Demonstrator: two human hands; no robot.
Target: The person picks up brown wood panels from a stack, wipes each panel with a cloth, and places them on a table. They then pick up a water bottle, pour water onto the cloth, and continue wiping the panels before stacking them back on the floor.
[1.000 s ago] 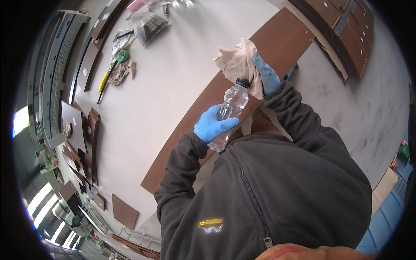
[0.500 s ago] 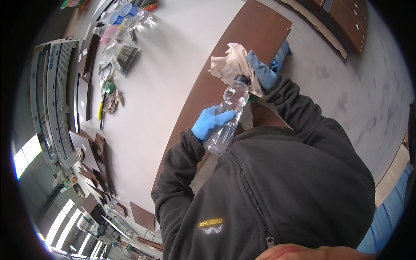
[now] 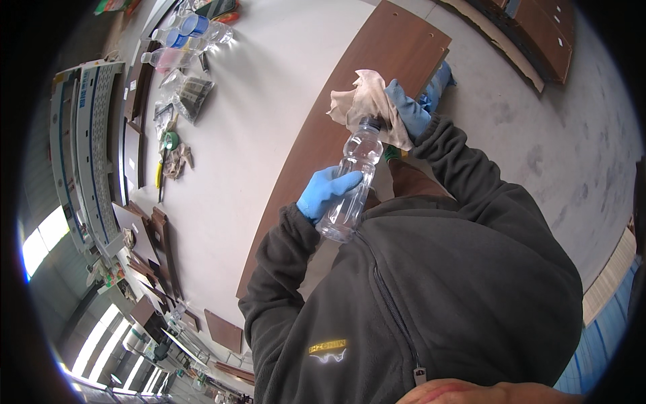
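Note:
A clear plastic bottle (image 3: pixel 361 149) with a dark cap tilts away from my body, its base close to my jacket. My left hand (image 3: pixel 328 192), in a blue glove, is wrapped round the bottle's lower half. A crumpled pale pink cloth (image 3: pixel 367 101) lies against the bottle's cap end. My right hand (image 3: pixel 409 111), also blue-gloved, grips that cloth from its right side; folds of the cloth hide part of the fingers. Beneath both hands a long brown wooden board (image 3: pixel 377 54) stretches from the far right down to the near left.
On the white surface (image 3: pixel 256 108) at left are several plastic bottles (image 3: pixel 195 27), a clear bag of dark pieces (image 3: pixel 193 94) and a green tape roll (image 3: pixel 170 140). Brown panels (image 3: pixel 161 246) line its left edge. More brown boards (image 3: pixel 538 40) lie at the far right.
The bottle's capped end has shifted slightly left and sits closer against the cloth. Both hands keep their holds, nearly unmoved. The surroundings have shifted slightly in view.

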